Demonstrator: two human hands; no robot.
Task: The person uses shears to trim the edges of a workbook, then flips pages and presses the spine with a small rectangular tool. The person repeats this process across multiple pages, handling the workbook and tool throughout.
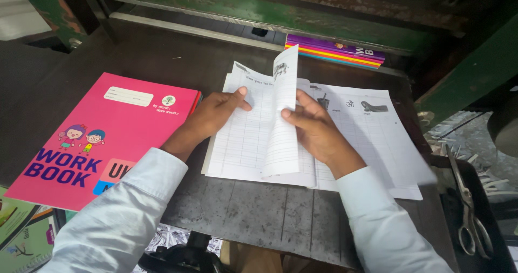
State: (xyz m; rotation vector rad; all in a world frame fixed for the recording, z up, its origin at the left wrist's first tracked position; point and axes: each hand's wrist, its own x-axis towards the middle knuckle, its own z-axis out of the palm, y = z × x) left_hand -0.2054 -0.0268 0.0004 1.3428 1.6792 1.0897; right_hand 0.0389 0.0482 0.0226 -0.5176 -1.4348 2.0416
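Left of the white printed sheets lies a pink rectangular workbook; left hand presses flat, right hand pinches a raised page.

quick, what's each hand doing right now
Left hand: open, lying flat on the left page of the open booklet.
Right hand: fingers closed on a lifted page, holding it upright.
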